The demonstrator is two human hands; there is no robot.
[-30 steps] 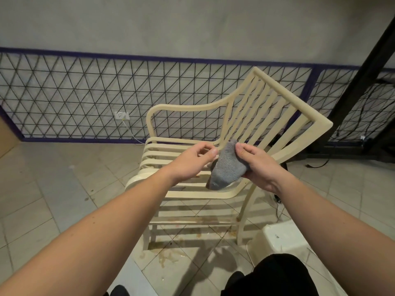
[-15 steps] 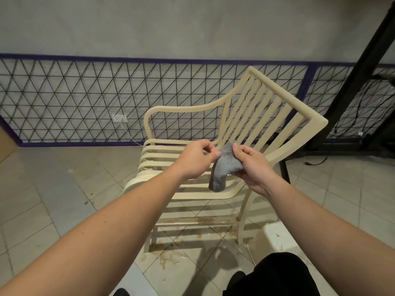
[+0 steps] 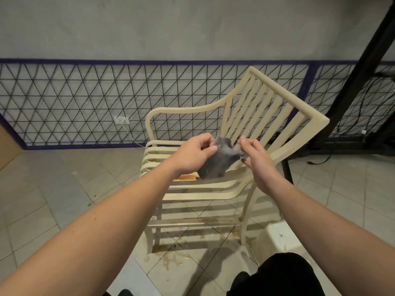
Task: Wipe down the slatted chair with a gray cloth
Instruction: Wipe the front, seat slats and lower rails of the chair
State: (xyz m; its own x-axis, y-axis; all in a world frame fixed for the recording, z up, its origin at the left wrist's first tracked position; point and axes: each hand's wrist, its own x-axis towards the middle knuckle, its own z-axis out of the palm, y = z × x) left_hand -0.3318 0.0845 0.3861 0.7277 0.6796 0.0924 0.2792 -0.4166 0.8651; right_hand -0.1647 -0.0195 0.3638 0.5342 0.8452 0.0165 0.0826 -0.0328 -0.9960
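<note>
A cream slatted chair stands on the tiled floor, its back tilted to the right. A brown stain shows on one seat slat. Above the seat hangs a small gray cloth, held in the air between both hands. My left hand pinches its upper left edge with thumb and fingers. My right hand grips its right corner with the fingertips, palm turned towards the cloth. The cloth hangs loose and does not touch the slats as far as I can see.
A black wire grid fence with a purple frame runs along the wall, with a white socket behind it. A black metal stand rises at the right. A white stool sits near my dark-clad knee. Brown spills mark the floor under the chair.
Both hands have pulled slightly apart, spreading the cloth wider between them. The brown stain on the seat slat has come into sight below the cloth.
</note>
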